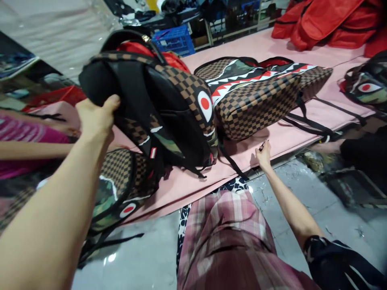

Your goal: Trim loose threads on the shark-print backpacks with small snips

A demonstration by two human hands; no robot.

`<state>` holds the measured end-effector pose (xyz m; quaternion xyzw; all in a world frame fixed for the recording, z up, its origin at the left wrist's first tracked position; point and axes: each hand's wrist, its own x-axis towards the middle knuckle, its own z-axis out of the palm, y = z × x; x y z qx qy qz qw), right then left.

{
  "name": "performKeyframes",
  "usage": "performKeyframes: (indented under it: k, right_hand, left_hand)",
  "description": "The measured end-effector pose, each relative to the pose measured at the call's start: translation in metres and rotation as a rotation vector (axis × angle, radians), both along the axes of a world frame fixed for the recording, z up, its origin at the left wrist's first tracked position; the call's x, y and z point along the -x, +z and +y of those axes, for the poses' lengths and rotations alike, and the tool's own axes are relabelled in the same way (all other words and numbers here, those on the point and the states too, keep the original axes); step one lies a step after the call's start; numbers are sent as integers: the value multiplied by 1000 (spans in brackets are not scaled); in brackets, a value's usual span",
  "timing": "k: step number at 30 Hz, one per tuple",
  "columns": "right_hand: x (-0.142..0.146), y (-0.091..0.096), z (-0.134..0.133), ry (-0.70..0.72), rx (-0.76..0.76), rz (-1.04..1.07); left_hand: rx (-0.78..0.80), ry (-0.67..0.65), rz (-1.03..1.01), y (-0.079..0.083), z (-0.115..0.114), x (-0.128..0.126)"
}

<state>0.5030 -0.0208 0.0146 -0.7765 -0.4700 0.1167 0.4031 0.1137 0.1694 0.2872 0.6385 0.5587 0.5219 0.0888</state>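
My left hand (98, 117) is closed on the padded black side of a brown-checked backpack (178, 104), holding it upright on the pink-covered table (184, 187). Its top gapes, showing red lining, and its black straps face me. A red-and-white eye patch sits on its side. My right hand (264, 156) is closed at the table's front edge around a small dark object, too small to make out. Behind that hand, a second checked backpack (256, 106) with a red-and-white tooth pattern lies flat, its black straps trailing toward the edge.
Another checked backpack (117, 177) lies at the left, near a person in a magenta top (33, 133). Red bags (335, 24) are piled at the far right, with a camouflage bag (367, 84) nearer. A blue crate (175, 40) stands behind. A dark sleeve (363, 157) shows at right.
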Motion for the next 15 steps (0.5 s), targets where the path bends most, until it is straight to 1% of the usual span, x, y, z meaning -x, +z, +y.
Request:
performKeyframes:
  k: [2,5,6,8,9,11,13,15]
  right_hand:
    - [42,-3,-15,195,55,-44]
    - [121,-19,-41,609,163,-115]
    - [145,-25,-47,721,200,-143]
    - [181,-36,-53,877,279,-207]
    - [193,-39,-55,928,321,-241]
    - [202,-42,-59,1012,397,-302]
    - [200,-40,-64,1091,447,-344]
    - [195,-35,-69,1141,472,-370]
  left_hand:
    - [13,-30,34,-1,7,2]
    - [38,-101,60,0,18,5]
    - [56,-120,69,1,20,5]
    - [89,-145,88,3,21,5]
    - [100,-155,89,5,19,3]
    - [109,-173,59,8,14,0]
    - [103,-196,4,10,9,-3]
    - [92,-221,-23,12,8,-5]
